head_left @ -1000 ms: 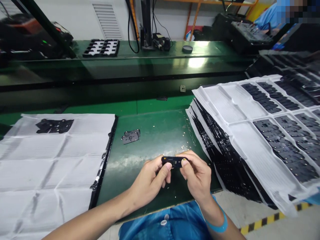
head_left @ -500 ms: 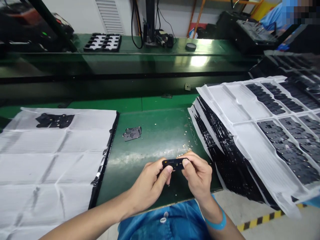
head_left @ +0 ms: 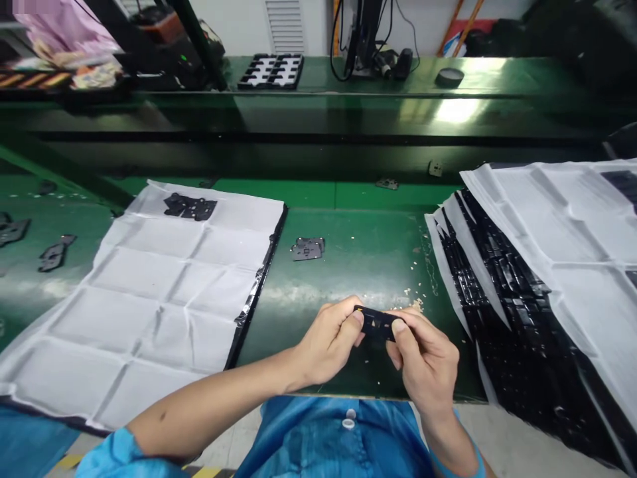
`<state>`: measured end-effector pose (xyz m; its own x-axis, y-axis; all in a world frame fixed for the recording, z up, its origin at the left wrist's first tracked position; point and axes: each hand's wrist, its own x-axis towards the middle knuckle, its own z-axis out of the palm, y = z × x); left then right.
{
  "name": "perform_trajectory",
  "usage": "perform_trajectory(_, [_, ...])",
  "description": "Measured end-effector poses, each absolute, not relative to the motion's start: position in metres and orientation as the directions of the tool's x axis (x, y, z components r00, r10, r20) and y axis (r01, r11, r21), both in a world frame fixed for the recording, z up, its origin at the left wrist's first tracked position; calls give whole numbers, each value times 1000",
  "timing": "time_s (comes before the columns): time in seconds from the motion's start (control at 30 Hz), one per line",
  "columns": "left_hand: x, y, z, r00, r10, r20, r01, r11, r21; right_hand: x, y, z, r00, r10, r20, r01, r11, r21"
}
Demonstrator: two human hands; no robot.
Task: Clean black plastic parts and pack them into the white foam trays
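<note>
Between my two hands is a small flat black plate-like part [head_left: 377, 324] with small cut-outs. My left hand [head_left: 334, 338] pinches its left end, thumb on top. My right hand [head_left: 425, 355] grips the right end, its thumb pressed on the near face. The fingers beneath the part are mostly hidden. Just beyond my hands, tiny pale bits [head_left: 414, 302] lie scattered on the green tabletop [head_left: 343, 275]. Further away, a couple of similar dark plates [head_left: 308, 249] overlap on the table.
On the left lies a white-sheeted tray [head_left: 144, 285] with dark parts [head_left: 190, 207] on top. A stack of black trays [head_left: 527, 318] with white sheets stands at right. A black-and-white tray [head_left: 271, 70] and a round black disc [head_left: 449, 78] sit on the back ledge. A co-worker's pink sleeve [head_left: 64, 26] shows at upper left.
My view has swung to the left, so the scene sits further right and more of the left table shows. The black part is tilted with more of its face visible; both hands still hold it.
</note>
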<state>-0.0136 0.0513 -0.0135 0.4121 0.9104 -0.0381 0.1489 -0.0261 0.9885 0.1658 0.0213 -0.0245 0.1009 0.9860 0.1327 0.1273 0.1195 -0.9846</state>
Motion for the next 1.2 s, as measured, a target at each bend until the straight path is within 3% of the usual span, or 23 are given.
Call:
perform_trajectory(0.5, [-20,45,-19,421,906,-40,129,-16,991,162,17,-29,83,992,95,146,83,-986])
perform_trajectory(0.77, [-15,44,-19,340,939,-44,69,21,997,163,13,-27,36,979,199,212,187,-959])
perform_trajectory(1.0, [-9,40,-18,213,948,-236,8,240,971,163,9,-27,-98,926,364,371,374,-850])
perform_trajectory(1.1, [-5,36,-22,149,939,-310,-57,321,945,162,11,-26,-123,951,285,333,310,-890])
perform_trajectory(1.2, [-8,34,-23,183,923,-339,-50,353,934,163,17,-25,-119,989,87,194,109,-975])
